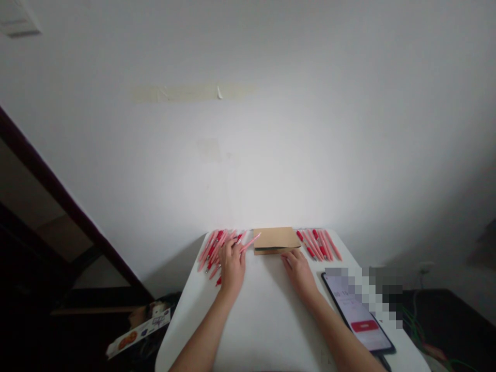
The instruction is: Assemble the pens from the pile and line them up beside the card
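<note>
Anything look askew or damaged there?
The pens on the left lie jumbled, some crossing, unlike the neater pens on the right. On the wall, a small flap peels from a yellowish strip, which looks damaged.

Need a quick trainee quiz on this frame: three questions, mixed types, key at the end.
1. True or false: the brown packet lies between the left pen group and the right pen group.
2. Multiple choice: where on the white table is the phone?
A) along the far edge
B) on the person's right side
C) on the person's left side
3. Fill in the colour: the pen jutting from the fingertips of the left hand is ____.

Key:
1. True
2. B
3. Pink
</note>
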`<state>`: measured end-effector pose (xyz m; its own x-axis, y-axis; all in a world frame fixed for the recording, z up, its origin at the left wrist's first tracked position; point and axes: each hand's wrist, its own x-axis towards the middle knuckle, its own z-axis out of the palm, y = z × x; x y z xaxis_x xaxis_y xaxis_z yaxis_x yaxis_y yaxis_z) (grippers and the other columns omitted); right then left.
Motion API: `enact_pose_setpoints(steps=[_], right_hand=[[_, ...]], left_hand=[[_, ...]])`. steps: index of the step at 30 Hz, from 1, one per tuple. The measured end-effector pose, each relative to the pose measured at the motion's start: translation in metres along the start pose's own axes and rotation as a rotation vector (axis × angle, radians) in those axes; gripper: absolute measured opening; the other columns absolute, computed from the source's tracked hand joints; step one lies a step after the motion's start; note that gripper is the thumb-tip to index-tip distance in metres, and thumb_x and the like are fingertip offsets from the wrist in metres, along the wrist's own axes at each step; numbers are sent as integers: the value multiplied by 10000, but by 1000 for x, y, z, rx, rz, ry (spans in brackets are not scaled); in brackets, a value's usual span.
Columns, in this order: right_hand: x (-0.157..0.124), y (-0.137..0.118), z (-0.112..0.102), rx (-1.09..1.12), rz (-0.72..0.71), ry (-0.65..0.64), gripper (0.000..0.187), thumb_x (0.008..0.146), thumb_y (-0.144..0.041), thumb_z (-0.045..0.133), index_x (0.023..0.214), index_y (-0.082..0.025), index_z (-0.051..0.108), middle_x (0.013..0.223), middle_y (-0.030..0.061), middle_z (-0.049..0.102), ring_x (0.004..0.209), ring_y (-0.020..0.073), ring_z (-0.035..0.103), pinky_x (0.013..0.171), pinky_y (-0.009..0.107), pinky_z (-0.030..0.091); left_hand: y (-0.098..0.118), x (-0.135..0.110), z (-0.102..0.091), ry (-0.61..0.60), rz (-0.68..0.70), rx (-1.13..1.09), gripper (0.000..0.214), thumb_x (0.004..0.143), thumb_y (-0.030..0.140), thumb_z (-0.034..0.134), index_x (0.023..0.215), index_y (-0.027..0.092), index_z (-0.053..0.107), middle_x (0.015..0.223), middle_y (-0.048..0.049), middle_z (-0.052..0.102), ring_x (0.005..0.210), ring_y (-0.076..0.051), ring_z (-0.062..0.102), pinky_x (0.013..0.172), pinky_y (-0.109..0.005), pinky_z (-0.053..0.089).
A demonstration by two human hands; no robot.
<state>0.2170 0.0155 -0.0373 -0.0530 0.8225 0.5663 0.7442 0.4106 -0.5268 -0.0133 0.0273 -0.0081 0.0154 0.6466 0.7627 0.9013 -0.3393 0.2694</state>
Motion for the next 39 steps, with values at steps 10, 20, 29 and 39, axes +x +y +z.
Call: enact_pose_setpoints(steps=[10,20,29,39], right_hand=[[-1,-1,5,241,23,36,387,921,-282,517,1303,-253,570,1142,102,596,1090,240,585,971,423,485],[5,-3,-4,342,93,4,308,931,-468,491,862,-217,655,953,92,670,983,253,575,912,397,450],[4,5,-2,340,153,8,306,926,-460,462,893,-215,642,952,77,683,970,249,573,892,393,452],[3,1,-6,269,138,-5,447,971,-540,368,992,-220,679,1051,94,698,1054,266,575,971,416,425]], left_hand=[[15,-15,9,-119,175,-234,97,909,246,597,931,235,690,1208,-79,570,1232,-265,496,1097,-570,397],[18,-17,10,-168,155,-285,88,886,264,641,944,246,704,1210,-80,581,1236,-266,506,1112,-584,382],[11,-15,11,-125,140,-183,81,863,240,664,935,239,701,1175,-71,605,1199,-267,521,1106,-575,369],[12,-15,11,-95,125,-242,87,916,269,585,903,225,658,1131,-66,624,1174,-248,536,1073,-507,406]])
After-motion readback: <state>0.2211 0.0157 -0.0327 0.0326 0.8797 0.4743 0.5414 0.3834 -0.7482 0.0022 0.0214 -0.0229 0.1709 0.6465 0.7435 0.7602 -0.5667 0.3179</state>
